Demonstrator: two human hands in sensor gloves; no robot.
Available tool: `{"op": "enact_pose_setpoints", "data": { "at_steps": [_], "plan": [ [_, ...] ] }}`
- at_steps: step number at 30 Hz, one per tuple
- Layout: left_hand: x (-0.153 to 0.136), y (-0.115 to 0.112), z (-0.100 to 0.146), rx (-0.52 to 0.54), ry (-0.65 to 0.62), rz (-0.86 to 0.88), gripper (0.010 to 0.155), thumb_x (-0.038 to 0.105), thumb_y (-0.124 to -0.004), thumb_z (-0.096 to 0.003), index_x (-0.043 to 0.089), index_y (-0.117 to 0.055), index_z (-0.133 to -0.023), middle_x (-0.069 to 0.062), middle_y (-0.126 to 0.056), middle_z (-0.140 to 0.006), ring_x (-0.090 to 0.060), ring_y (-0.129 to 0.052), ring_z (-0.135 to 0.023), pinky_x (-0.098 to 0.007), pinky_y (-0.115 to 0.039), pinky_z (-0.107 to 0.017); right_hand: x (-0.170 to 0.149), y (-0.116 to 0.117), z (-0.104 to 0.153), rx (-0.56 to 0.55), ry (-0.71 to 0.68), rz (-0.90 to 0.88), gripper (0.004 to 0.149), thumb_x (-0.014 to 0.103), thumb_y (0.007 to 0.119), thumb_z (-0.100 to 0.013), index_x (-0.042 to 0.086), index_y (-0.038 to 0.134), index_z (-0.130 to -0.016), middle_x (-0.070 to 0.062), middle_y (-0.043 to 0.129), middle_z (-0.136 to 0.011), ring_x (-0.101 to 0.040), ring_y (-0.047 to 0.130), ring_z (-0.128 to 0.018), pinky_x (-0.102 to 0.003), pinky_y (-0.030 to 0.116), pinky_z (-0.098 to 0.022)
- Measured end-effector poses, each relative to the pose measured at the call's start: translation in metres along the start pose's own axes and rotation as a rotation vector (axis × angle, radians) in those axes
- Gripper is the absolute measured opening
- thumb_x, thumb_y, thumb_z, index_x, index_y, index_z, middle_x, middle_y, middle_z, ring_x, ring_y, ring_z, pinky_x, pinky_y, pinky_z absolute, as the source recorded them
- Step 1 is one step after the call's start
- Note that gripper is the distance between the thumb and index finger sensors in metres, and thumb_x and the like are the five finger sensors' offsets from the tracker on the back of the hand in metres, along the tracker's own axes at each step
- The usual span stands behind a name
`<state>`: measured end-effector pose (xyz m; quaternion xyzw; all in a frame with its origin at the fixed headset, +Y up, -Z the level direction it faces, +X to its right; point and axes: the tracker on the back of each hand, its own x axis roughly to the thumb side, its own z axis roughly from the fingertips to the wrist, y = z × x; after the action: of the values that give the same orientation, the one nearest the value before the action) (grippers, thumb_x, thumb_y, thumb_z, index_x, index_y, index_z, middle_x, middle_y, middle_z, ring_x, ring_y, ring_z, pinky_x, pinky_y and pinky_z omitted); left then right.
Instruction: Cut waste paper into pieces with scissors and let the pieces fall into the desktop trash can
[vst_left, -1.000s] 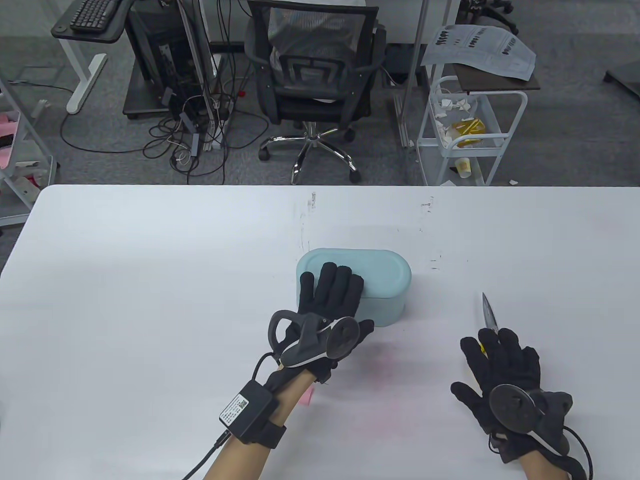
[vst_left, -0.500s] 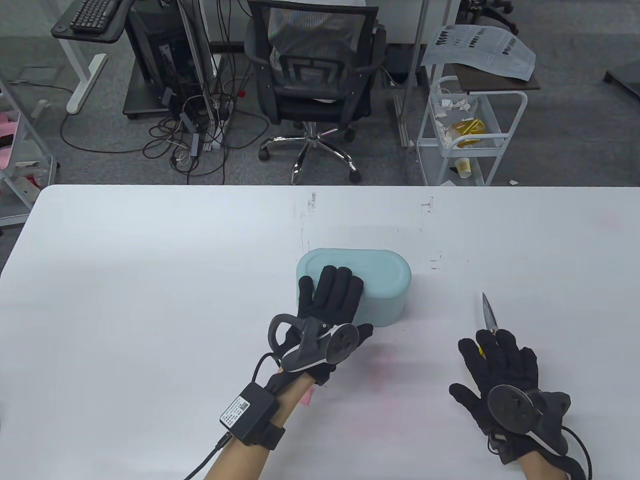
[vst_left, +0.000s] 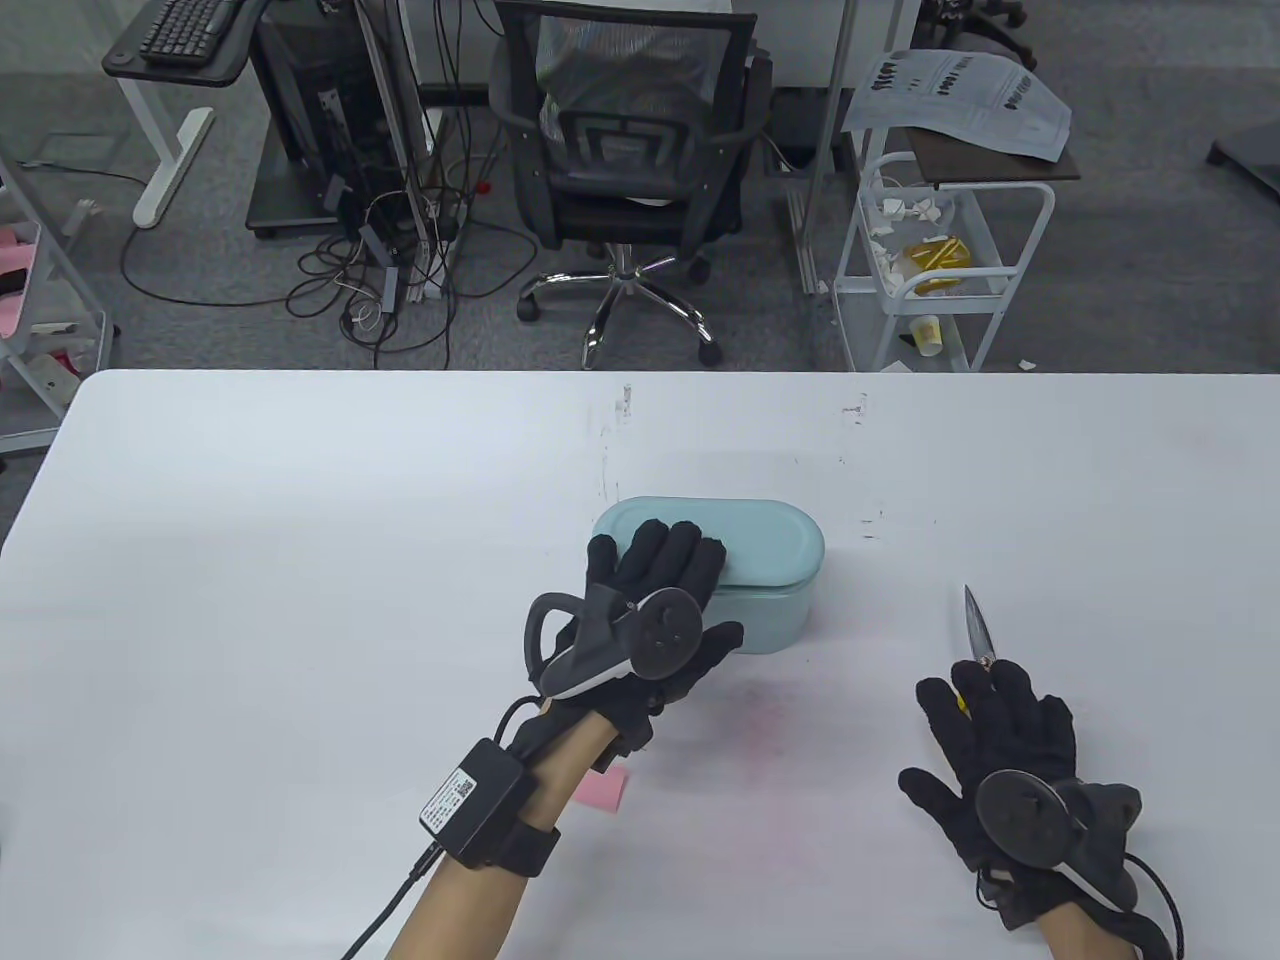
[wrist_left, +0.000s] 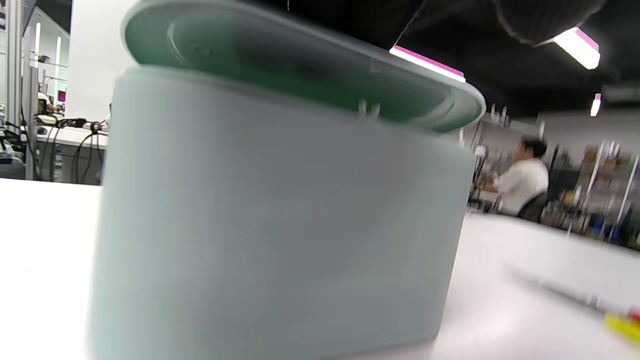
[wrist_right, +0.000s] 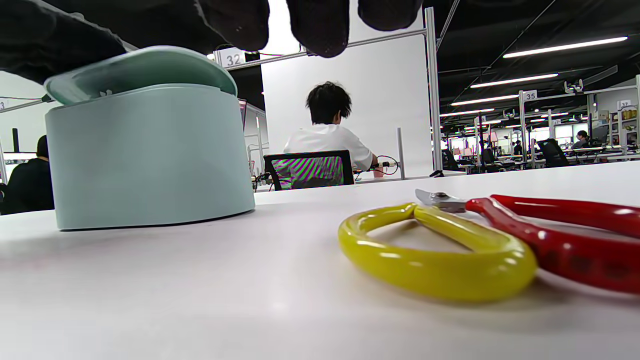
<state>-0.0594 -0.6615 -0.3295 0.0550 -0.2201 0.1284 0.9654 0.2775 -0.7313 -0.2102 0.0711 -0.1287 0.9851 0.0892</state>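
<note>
The light teal desktop trash can stands mid-table. Its lid is tilted, and its underside shows in the left wrist view. My left hand lies across the lid's left part with fairly straight fingers, the thumb beside the can's front wall. The scissors lie on the table at the right, the blade pointing away. My right hand rests flat above the yellow handle and the red handle without curling round them. A pink paper lies partly under my left forearm.
The white table stretches wide on the left and behind the can. Beyond its far edge stand an office chair and a white cart. People sit at distant desks in the wrist views.
My left hand has risen and shifted slightly left on the can, and the lid has tilted under it. More of the pink paper shows. The right hand has stayed still.
</note>
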Motion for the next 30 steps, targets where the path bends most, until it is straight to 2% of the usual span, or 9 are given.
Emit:
{"op": "enact_pose_setpoints", "data": {
  "at_steps": [2,8,14,17,21,26,30],
  "plan": [
    [-0.004,0.009,-0.003,-0.029,0.028,0.024,0.079,0.073,-0.057,-0.0471,0.033,-0.051,-0.116,-0.001,-0.052,-0.126,-0.031,-0.051,-0.120,-0.065,-0.035,-0.082,0.000,0.000,0.000,-0.001,-0.001,-0.004,0.083,0.077,0.048,-0.031,0.038,0.048,-0.104,0.000,0.044,-0.113,-0.040,0.040,-0.108,-0.071,0.039,-0.070],
    [-0.021,0.027,-0.012,0.043,0.085,0.100,0.079,0.074,-0.056,-0.0468,0.034,-0.054,-0.115,-0.002,-0.056,-0.125,-0.032,-0.051,-0.119,-0.066,-0.034,-0.082,-0.001,0.000,0.001,-0.005,-0.002,-0.011,0.083,0.077,0.048,-0.031,0.038,0.048,-0.104,0.000,0.045,-0.113,-0.040,0.040,-0.108,-0.071,0.039,-0.069],
    [-0.051,0.034,-0.023,0.073,0.169,0.337,0.079,0.075,-0.054,-0.0474,0.033,-0.054,-0.115,-0.003,-0.058,-0.123,-0.033,-0.054,-0.118,-0.066,-0.035,-0.082,-0.002,0.000,0.001,-0.005,-0.005,-0.016,0.083,0.077,0.048,-0.031,0.038,0.049,-0.104,0.000,0.045,-0.113,-0.040,0.041,-0.108,-0.071,0.039,-0.069],
    [-0.073,0.032,-0.029,0.068,0.225,0.587,0.080,0.075,-0.053,-0.0484,0.032,-0.052,-0.116,-0.004,-0.057,-0.124,-0.033,-0.053,-0.118,-0.066,-0.035,-0.082,-0.002,0.000,0.001,-0.005,-0.006,-0.017,0.083,0.076,0.049,-0.031,0.038,0.048,-0.104,0.000,0.045,-0.113,-0.040,0.041,-0.108,-0.071,0.039,-0.070],
    [-0.100,0.025,-0.034,0.036,0.273,0.794,0.080,0.076,-0.050,-0.0503,0.032,-0.048,-0.117,-0.004,-0.053,-0.125,-0.034,-0.051,-0.118,-0.066,-0.035,-0.081,-0.002,0.000,0.001,-0.002,-0.009,-0.018,0.083,0.076,0.048,-0.031,0.038,0.049,-0.104,0.000,0.045,-0.113,-0.040,0.041,-0.108,-0.071,0.039,-0.069],
    [-0.121,0.010,-0.035,0.002,0.259,1.060,0.081,0.077,-0.048,-0.0520,0.031,-0.045,-0.118,-0.006,-0.051,-0.125,-0.034,-0.055,-0.116,-0.065,-0.041,-0.080,-0.001,0.000,0.001,0.000,-0.014,-0.021,0.083,0.076,0.048,-0.031,0.038,0.049,-0.104,0.000,0.045,-0.113,-0.040,0.041,-0.108,-0.071,0.039,-0.069],
    [-0.128,0.002,-0.035,-0.014,0.249,1.148,0.082,0.077,-0.045,-0.0525,0.030,-0.041,-0.119,-0.007,-0.049,-0.126,-0.035,-0.054,-0.117,-0.065,-0.041,-0.080,-0.001,0.000,0.001,0.004,-0.016,-0.022,0.083,0.077,0.048,-0.031,0.038,0.049,-0.104,0.000,0.045,-0.113,-0.040,0.041,-0.108,-0.071,0.039,-0.069]
  ]
}}
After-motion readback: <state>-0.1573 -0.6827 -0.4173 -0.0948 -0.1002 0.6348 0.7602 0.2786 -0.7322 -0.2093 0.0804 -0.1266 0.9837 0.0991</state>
